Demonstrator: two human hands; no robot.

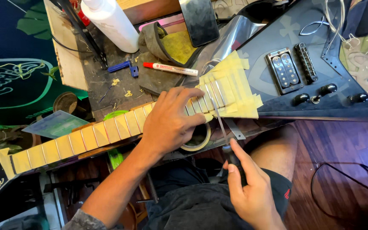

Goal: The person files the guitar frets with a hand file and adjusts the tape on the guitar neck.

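A black V-shaped electric guitar (320, 89) lies across a workbench and my lap. Its neck (86, 138) runs left, the fretboard covered in yellow masking tape with the metal frets showing between strips. My left hand (169, 123) grips over the neck near the upper frets, fingers curled on the taped board. My right hand (248, 187) holds a thin metal file (220, 121) by its dark handle; the blade tip rests on the taped frets (228, 87) near the body.
On the bench behind stand a white bottle (111, 21), a red-capped marker (171, 68), a blue tool (122, 67) and a dark phone-like slab (199, 19). A roll of masking tape (199, 140) lies under the neck. Wood floor (341, 170) with a cable is at right.
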